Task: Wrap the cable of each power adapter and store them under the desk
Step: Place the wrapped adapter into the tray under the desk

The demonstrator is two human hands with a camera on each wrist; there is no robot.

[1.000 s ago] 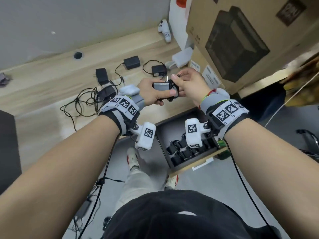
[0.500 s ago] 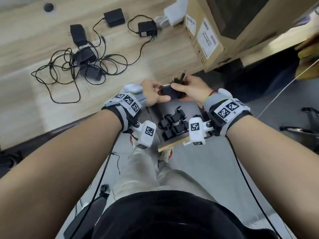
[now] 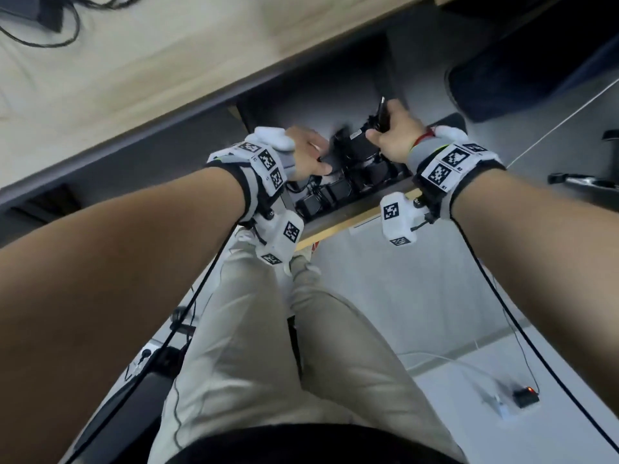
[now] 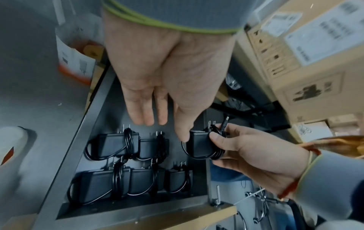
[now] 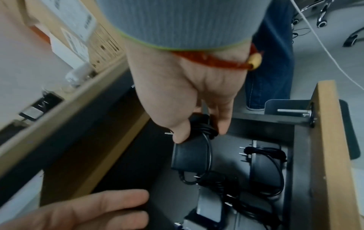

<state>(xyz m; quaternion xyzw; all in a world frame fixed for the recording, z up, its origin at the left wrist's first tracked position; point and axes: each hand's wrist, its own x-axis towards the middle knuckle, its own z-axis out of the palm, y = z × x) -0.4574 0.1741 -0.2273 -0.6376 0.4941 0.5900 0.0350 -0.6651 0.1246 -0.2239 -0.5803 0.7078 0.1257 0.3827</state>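
Note:
A black power adapter (image 4: 199, 144) with its cable wound round it is held by my right hand (image 4: 236, 146), thumb and fingers pinching the coiled end (image 5: 202, 129). It hangs just above the floor of the open grey drawer (image 4: 94, 109) under the desk, at the far right corner. Several wrapped adapters (image 4: 116, 146) lie in rows in the drawer (image 5: 331, 155). My left hand (image 4: 157, 99) hovers over them with straight fingers, its thumb tip at the held adapter's edge. In the head view my left hand (image 3: 304, 155) and right hand (image 3: 392, 135) flank the adapter (image 3: 360, 145).
The wooden desk top (image 3: 167, 61) above the drawer (image 3: 348, 216) carries loose adapters with tangled cables (image 3: 43, 15). Cardboard boxes (image 4: 305, 54) stand to the right. My legs are below the drawer front. A chair base (image 3: 582, 179) and a small lit device (image 3: 526, 396) are on the floor.
Both hands came down from desk height into the drawer with the wrapped adapter. My left hand let go of it and straightened its fingers; the right hand keeps holding it.

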